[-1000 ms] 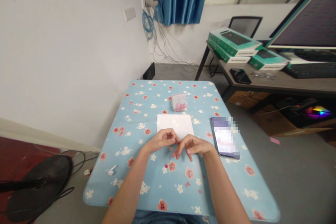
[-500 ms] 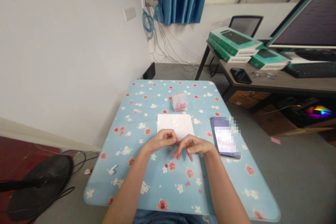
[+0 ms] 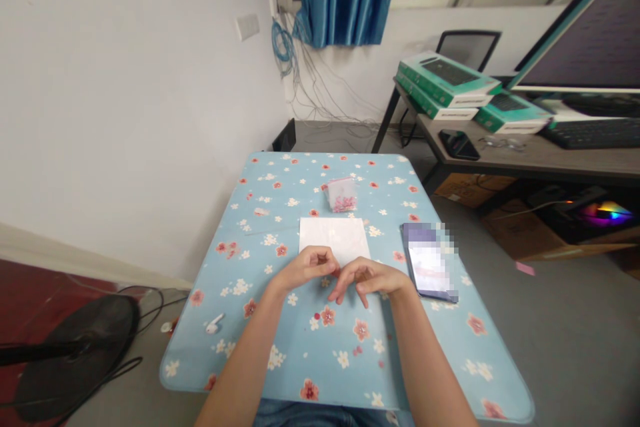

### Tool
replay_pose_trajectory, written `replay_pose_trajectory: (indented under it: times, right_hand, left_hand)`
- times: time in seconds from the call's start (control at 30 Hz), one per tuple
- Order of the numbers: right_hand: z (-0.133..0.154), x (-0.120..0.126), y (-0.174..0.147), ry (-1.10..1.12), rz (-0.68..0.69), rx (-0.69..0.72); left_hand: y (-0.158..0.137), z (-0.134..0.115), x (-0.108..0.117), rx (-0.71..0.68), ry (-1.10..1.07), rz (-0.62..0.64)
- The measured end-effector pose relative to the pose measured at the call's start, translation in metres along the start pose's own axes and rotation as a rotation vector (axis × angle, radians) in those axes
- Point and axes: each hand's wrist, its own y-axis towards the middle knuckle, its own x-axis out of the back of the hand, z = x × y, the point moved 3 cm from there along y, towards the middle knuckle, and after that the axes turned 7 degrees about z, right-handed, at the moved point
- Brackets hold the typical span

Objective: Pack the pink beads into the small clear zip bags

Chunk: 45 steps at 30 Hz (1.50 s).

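My left hand (image 3: 311, 268) is curled just in front of the white paper (image 3: 333, 232), thumb and fingers drawn together. Whatever it pinches, if anything, is too small to make out. Close against its fingertips is my right hand (image 3: 370, 277), bent at the wrist, its fingers hanging down loosely and apart with nothing visible in them. Below the hands lies a small red bead-like dot (image 3: 317, 316) on the flowered cloth. Beyond the paper stands a clear plastic bag (image 3: 342, 195) with small pink pieces at its bottom.
A phone or tablet (image 3: 429, 263), partly blurred out, lies right of my hands on the blue flowered table (image 3: 300, 177). A white earbud (image 3: 214, 324) is at the left. A thin line like a wire (image 3: 270, 231) lies left of the paper. Green boxes (image 3: 447, 80) sit on a desk.
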Motion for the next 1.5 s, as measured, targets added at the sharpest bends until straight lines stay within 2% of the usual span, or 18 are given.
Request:
replay_pose_trajectory:
  times: [0.53,0.6,0.8,1.23,1.33,1.5]
  right_hand:
    - [-0.001,0.001,-0.002,-0.011,0.012,-0.035]
    - [-0.001,0.003,-0.004,-0.022,-0.012,-0.020]
    - [0.003,0.013,-0.016,-0.024,-0.181,0.150]
    - [0.002,0.013,-0.013,-0.055,-0.211,0.111]
    - [0.003,0.018,-0.014,-0.086,-0.391,0.119]
    - [0.004,0.034,-0.018,-0.032,-0.885,0.248]
  left_hand:
    - [0.001,0.001,0.001,0.010,0.005,-0.001]
    - [0.000,0.000,0.001,0.012,0.007,-0.002]
    - [-0.003,-0.007,0.001,-0.037,-0.036,0.009]
    - [-0.002,-0.007,-0.001,-0.031,-0.050,-0.007]
    - [-0.002,-0.008,-0.001,-0.009,-0.030,-0.023]
    - [-0.001,-0.009,-0.001,-0.006,-0.006,-0.078]
